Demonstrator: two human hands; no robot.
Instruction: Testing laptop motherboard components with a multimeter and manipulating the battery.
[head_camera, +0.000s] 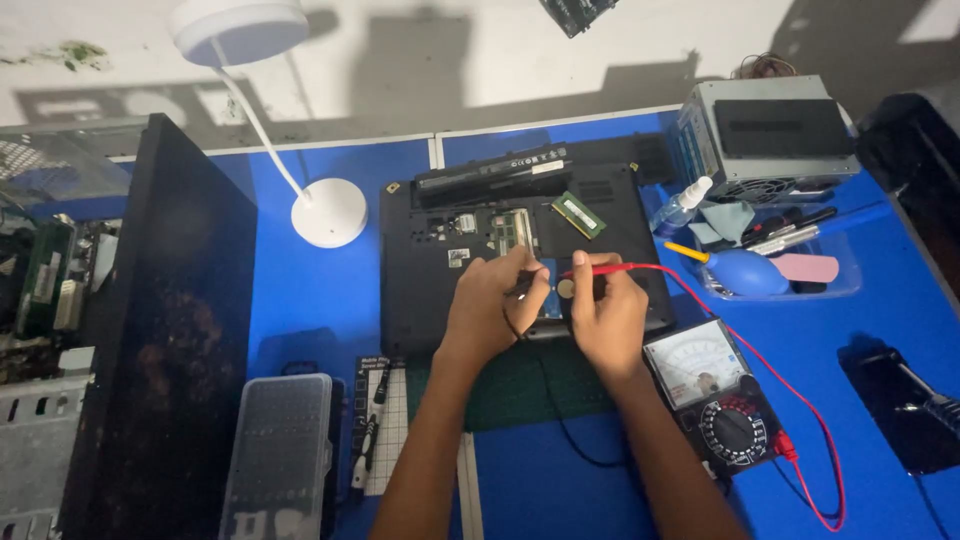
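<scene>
An opened black laptop (430, 270) lies bottom-up on the blue table, its memory bay exposed. A green memory module (579, 214) and a black battery (492, 170) rest on its far part. My left hand (490, 305) grips a black probe over the laptop's near right area. My right hand (606, 312) holds a red probe (605, 270), its tip pointing left toward a round coin cell (565, 288) between the hands. Red and black leads run to an analog multimeter (712, 390) by my right forearm.
A white desk lamp (328, 212) stands left of the laptop. A tall dark computer case (165, 330) fills the left. A clear tray (790, 262) with a blue air blower, a power supply (770, 135), a bit box (278, 455) and a screwdriver (368, 430) lie around.
</scene>
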